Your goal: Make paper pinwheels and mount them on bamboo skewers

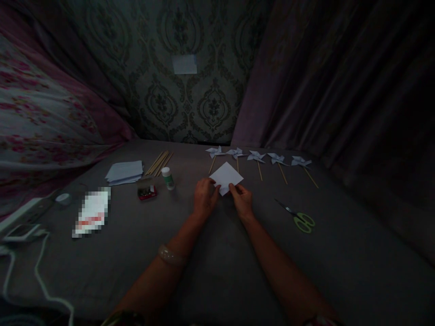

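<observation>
A white square of paper (227, 176) lies on the grey surface in front of me, turned like a diamond. My left hand (205, 197) pinches its near left edge. My right hand (242, 199) pinches its near corner from the right. Both hands rest low on the surface with fingers closed on the sheet. A pale bangle (169, 256) circles my left wrist.
Several paper pinwheels (257, 157) on sticks lie in a row behind the sheet. Green-handled scissors (299, 218) lie to the right. To the left are a glue bottle (167, 177), a small red tin (147, 192), wooden sticks (159, 162) and a paper stack (124, 172).
</observation>
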`<action>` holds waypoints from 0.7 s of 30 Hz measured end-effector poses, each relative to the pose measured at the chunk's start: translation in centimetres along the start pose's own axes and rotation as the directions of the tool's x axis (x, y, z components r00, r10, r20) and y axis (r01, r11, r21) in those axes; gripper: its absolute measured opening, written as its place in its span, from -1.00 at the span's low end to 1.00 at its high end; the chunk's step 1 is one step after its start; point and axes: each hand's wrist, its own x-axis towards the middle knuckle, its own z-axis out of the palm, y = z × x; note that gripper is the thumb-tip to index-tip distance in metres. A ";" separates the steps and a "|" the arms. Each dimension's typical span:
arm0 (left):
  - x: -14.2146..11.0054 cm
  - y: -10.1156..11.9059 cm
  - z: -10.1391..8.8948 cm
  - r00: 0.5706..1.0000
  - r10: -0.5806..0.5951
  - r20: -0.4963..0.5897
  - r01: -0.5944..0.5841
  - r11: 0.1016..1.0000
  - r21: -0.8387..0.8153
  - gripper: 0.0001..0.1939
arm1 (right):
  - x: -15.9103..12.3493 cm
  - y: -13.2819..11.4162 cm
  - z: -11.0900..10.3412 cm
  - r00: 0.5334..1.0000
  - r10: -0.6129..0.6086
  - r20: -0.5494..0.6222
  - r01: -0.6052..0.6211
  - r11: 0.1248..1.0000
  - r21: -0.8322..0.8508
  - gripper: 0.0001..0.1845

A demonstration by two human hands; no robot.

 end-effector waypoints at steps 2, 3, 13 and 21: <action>0.3 -0.2 0.1 0.960 -0.256 -0.109 0.232 0.952 -0.198 -0.77 | 0.1 -0.1 0.0 0.999 0.042 -0.024 -0.041 0.998 0.047 -0.65; 0.4 -0.2 0.2 0.914 -0.390 -0.115 0.340 0.888 -0.309 -0.72 | 0.1 -0.2 0.0 0.998 0.061 -0.029 -0.059 0.995 0.075 -0.65; 0.4 0.5 0.6 0.665 -0.509 0.547 0.711 0.205 -0.673 -0.57 | -0.6 -1.2 0.7 0.994 0.088 0.057 -0.098 0.975 0.201 -0.66; 0.6 0.5 0.4 0.712 -0.527 0.465 0.679 0.348 -0.646 -0.67 | -0.6 -1.1 0.7 0.996 0.060 0.069 -0.067 0.992 0.104 -0.64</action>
